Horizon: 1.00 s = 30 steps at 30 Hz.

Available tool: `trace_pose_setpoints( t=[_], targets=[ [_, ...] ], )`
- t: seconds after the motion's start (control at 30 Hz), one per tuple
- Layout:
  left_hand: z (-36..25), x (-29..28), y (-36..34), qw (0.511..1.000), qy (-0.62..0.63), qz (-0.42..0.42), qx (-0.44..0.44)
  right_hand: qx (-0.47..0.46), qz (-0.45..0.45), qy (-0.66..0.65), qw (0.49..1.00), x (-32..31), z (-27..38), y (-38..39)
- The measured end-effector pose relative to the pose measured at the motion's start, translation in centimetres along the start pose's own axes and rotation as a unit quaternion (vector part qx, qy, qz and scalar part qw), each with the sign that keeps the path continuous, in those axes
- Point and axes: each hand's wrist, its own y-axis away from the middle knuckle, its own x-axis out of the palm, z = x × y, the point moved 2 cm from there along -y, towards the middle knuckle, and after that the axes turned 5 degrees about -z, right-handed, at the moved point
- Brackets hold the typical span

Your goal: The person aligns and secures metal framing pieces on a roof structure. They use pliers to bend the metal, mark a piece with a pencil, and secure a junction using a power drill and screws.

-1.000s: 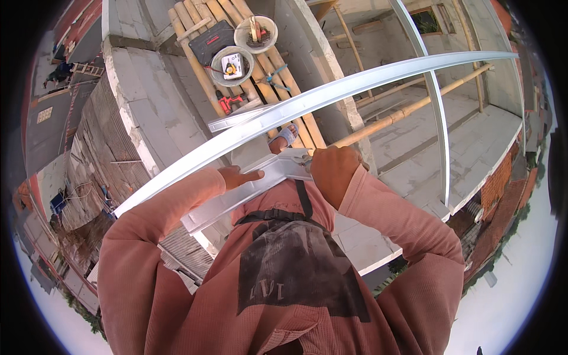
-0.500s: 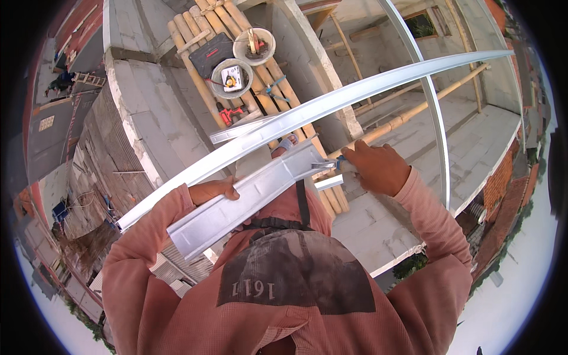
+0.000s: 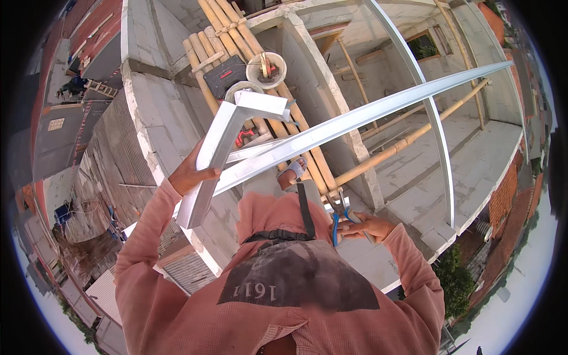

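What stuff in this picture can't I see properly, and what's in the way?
All in the head view:
Nearer bucket: mostly covered by the bent metal piece, so its contents are hidden.
Red tool: partly behind that same piece.
Left hand: fingertips out of sight behind the piece.
Farther bucket: the bits inside are too small to tell.
Dark shape by the ladder: too small.

The left hand [image 3: 194, 171] is gripping, forward and left of the belt [image 3: 281, 235]; the right hand [image 3: 370, 226] is curled, right of it.
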Motion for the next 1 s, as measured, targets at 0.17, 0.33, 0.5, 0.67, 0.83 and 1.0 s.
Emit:
trace_pose_setpoints(
  t=[0.17,0.33,0.5,0.67,0.83,1.0],
  targets=[
    [-2.0,-0.9,-0.8,0.938,-0.241,-0.069,0.241,-0.062,-0.04,0.066,0.995,3.7,-1.6,-4.7],
    [-1.4,0.6,-0.6,0.989,-0.09,-0.009,0.116,-0.205,-0.105,0.015,0.973,6.5,6.4,-0.2],
    [-1.9,3.7,-0.5,0.992,-0.072,0.019,0.104,-0.268,-0.049,-0.023,0.962,9.6,10.5,3.2],
    [-1.8,4.9,-0.1,0.986,-0.078,0.053,0.137,-0.259,0.053,-0.073,0.962,9.2,11.1,3.1],
    [-1.2,4.6,0.6,0.982,-0.118,0.075,0.127,-0.221,0.061,-0.016,0.973,8.9,11.4,3.9],
    [-1.3,3.9,1.8,0.963,-0.177,0.088,0.185,-0.208,0.101,-0.007,0.973,7.9,9.1,3.1]
  ],
)
